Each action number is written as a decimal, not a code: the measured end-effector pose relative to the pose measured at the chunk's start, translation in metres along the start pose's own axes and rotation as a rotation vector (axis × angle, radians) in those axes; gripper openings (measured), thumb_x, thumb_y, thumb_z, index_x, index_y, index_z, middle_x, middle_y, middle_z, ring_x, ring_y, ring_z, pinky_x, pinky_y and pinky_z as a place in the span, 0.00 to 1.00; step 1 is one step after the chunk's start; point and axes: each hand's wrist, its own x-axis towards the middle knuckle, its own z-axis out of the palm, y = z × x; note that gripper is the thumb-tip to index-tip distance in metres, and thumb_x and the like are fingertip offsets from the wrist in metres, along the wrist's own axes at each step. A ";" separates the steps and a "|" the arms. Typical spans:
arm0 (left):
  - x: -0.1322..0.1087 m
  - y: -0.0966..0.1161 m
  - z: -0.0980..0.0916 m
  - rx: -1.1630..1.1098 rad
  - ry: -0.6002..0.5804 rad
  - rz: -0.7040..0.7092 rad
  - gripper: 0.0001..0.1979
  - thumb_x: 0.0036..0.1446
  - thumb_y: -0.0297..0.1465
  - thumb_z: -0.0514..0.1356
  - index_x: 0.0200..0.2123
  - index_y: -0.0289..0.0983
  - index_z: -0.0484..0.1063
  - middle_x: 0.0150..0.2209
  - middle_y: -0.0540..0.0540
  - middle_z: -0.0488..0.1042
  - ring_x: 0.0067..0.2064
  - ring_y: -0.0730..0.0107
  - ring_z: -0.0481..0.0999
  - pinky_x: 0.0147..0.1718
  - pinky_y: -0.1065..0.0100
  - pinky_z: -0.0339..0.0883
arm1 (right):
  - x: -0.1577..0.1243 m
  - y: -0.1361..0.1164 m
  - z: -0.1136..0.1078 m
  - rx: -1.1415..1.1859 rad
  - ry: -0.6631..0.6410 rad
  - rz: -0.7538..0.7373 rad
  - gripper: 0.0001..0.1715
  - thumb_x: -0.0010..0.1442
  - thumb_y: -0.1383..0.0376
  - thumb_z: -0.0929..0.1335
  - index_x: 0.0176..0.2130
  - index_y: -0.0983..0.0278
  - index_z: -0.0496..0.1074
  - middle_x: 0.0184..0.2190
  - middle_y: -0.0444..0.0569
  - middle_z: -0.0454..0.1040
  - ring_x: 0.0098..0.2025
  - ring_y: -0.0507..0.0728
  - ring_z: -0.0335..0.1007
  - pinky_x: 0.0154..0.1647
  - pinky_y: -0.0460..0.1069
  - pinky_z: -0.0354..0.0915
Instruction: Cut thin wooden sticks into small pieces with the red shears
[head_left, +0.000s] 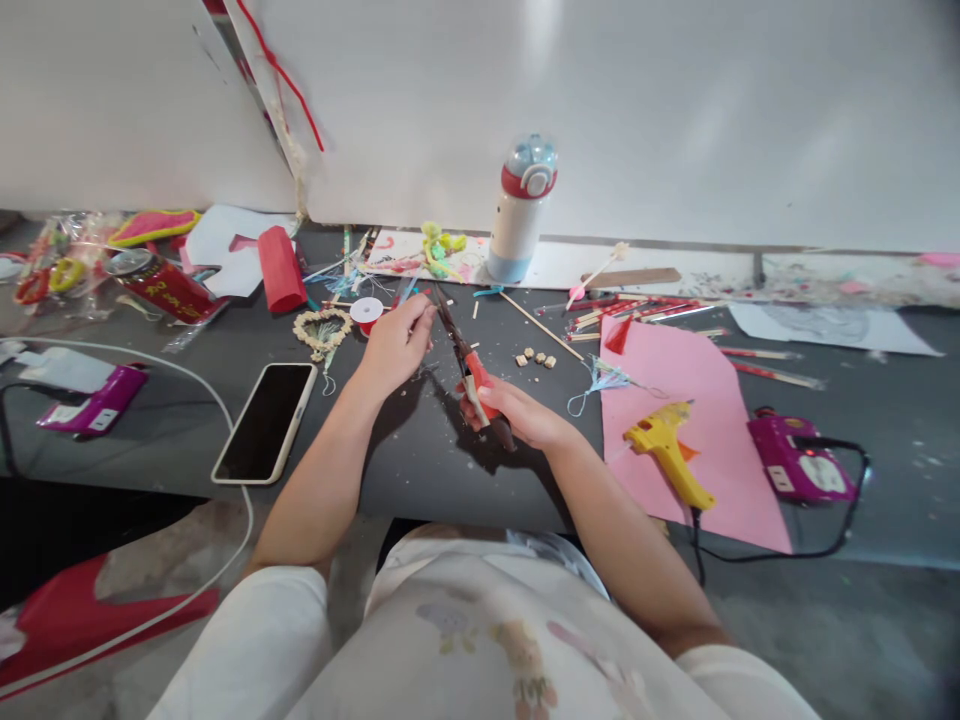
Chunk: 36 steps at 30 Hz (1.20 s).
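Phone point(264, 424): left of left hand point(397, 345) fingers. Those are curled; can't tell if pinching anything. Red-handled cutter point(474, 368): gripped in right hand point(519, 410), tips near left fingertips. Wood bits point(538, 358): beyond right fingers.

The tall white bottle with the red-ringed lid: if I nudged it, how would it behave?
This white cylindrical bottle would probably tip if pushed near the top, being much taller than its base is wide. Once over, it might roll, since its body looks round. Its weight is hard to judge: the opaque sides hide any contents.
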 end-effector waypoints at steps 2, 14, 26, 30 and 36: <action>0.000 -0.001 0.000 -0.077 -0.029 -0.025 0.20 0.67 0.45 0.51 0.26 0.40 0.59 0.20 0.52 0.69 0.24 0.70 0.71 0.30 0.67 0.62 | 0.000 0.002 -0.001 -0.015 0.003 -0.001 0.24 0.62 0.43 0.65 0.35 0.61 0.68 0.28 0.45 0.69 0.27 0.53 0.63 0.27 0.48 0.61; 0.002 -0.012 0.007 -0.401 -0.084 -0.170 0.28 0.56 0.61 0.54 0.27 0.41 0.59 0.17 0.55 0.61 0.18 0.74 0.66 0.20 0.69 0.57 | 0.000 -0.001 0.003 -0.136 0.054 -0.068 0.25 0.63 0.43 0.64 0.32 0.61 0.65 0.27 0.43 0.66 0.30 0.52 0.62 0.31 0.48 0.61; -0.006 -0.001 0.030 -0.517 -0.224 -0.337 0.32 0.53 0.62 0.55 0.40 0.38 0.69 0.33 0.45 0.76 0.31 0.69 0.77 0.27 0.68 0.71 | 0.010 0.006 0.006 0.054 0.293 -0.038 0.27 0.59 0.41 0.67 0.35 0.61 0.65 0.28 0.43 0.68 0.29 0.52 0.65 0.32 0.50 0.63; -0.015 0.005 0.042 -0.469 -0.335 -0.268 0.28 0.53 0.58 0.60 0.37 0.37 0.71 0.36 0.45 0.77 0.39 0.65 0.77 0.37 0.65 0.72 | 0.010 0.003 0.007 -0.058 0.338 -0.087 0.24 0.61 0.43 0.66 0.35 0.61 0.66 0.30 0.45 0.68 0.37 0.56 0.68 0.39 0.52 0.66; -0.016 0.010 0.049 -0.630 -0.341 -0.317 0.27 0.47 0.53 0.67 0.36 0.35 0.71 0.37 0.43 0.79 0.38 0.65 0.78 0.41 0.62 0.71 | 0.009 0.003 0.009 -0.161 0.348 -0.091 0.24 0.61 0.44 0.65 0.38 0.61 0.67 0.33 0.47 0.69 0.42 0.58 0.68 0.43 0.54 0.68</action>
